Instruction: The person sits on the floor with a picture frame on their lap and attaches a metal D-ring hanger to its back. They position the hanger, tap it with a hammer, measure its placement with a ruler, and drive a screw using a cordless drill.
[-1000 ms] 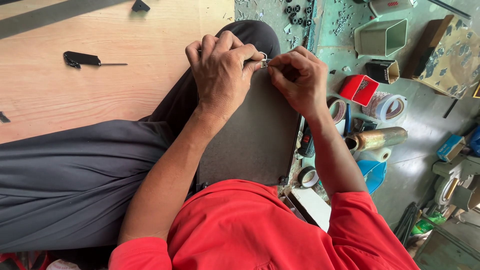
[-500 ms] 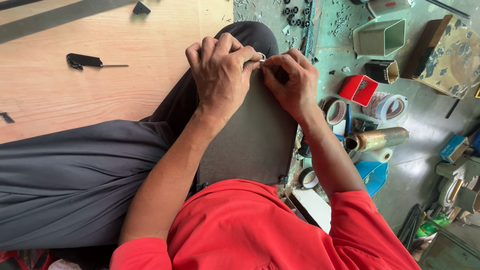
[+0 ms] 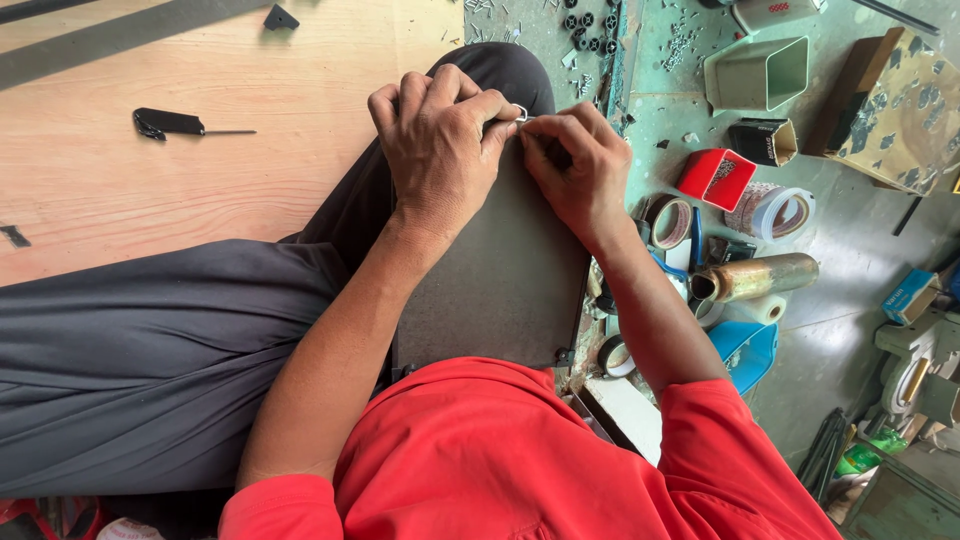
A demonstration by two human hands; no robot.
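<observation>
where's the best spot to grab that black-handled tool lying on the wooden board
Probably by the black handle, the thick part; the thin metal shaft pointing right offers little to pinch. The tool lies flat on the wooden board, apart from other things, so come down from above with fingers across the handle's width. Both the left hand and right hand are busy at the dark panel.

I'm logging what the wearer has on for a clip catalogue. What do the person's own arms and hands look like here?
Both arms are bare from the short sleeves of a red shirt down to the fingers. The left hand and right hand wear no gloves; no watch or ring shows. Dark grey trousers cover the legs.
</observation>
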